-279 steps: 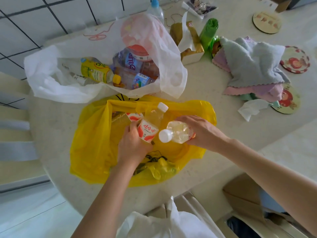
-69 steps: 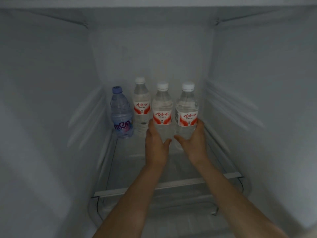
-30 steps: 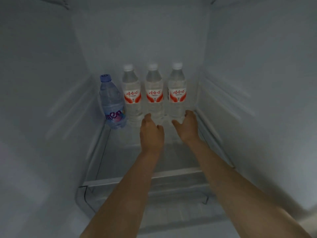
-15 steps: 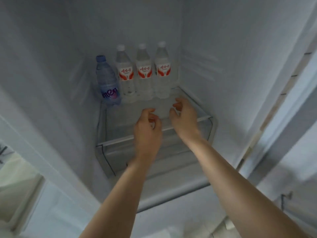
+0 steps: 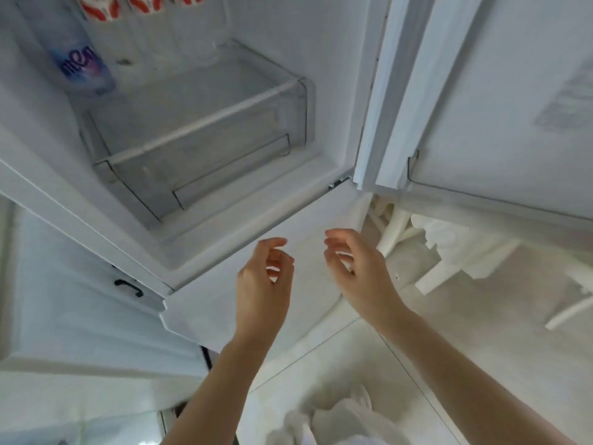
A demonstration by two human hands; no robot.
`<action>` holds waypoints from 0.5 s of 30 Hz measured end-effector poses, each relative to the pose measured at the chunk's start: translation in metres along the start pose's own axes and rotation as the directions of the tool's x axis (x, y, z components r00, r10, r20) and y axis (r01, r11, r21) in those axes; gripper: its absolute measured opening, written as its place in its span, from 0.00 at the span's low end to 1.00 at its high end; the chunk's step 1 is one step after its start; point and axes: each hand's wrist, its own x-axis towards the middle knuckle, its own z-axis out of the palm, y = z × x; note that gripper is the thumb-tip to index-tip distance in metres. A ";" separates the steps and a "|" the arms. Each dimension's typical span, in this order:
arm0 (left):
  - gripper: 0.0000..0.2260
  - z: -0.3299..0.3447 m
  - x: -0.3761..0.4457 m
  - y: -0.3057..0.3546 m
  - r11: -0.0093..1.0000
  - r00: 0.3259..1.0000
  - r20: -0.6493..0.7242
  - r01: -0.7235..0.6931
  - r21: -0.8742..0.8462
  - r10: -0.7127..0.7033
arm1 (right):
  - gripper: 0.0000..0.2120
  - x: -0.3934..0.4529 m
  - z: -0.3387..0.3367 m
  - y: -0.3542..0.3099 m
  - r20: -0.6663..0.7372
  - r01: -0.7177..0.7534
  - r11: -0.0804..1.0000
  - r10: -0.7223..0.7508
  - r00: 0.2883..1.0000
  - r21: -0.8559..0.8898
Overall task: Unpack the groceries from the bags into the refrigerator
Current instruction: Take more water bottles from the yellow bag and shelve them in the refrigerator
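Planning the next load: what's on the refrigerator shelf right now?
On the shelf stands a blue-labelled bottle at the left, with red-and-white labelled bottles behind it, cut off by the frame's top. Their count and caps are out of view.

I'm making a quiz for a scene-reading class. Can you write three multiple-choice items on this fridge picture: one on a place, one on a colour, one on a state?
1. Where does the blue-labelled bottle stand?
A. on the glass shelf, far left
B. in the door rack
C. on the floor

2. What colour marks the labels of the bottles at the top edge?
A. green
B. red
C. yellow

3. What do the left hand and right hand hold?
A. a bottle each
B. one bag together
C. nothing

Key: 1 A, it stands by the left wall on the shelf. 2 B, red bands show. 3 C, both hands are bare, fingers loosely curled, below the open fridge.
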 end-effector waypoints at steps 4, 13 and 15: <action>0.11 0.026 -0.057 -0.012 0.998 0.975 0.215 0.059 0.022 -0.062 | 0.11 -0.066 -0.024 0.027 0.004 -0.146 0.987 0.147 0.989 -0.070; 0.05 0.110 -0.152 -0.006 0.985 0.767 0.637 -0.034 0.172 -0.085 | 0.10 -0.201 -0.099 0.085 -0.076 -0.500 0.862 0.495 0.865 -0.085; 0.05 0.133 -0.167 0.003 0.978 0.726 0.684 -0.085 0.192 -0.071 | 0.09 -0.230 -0.124 0.097 -0.093 -0.550 0.831 0.543 0.834 -0.078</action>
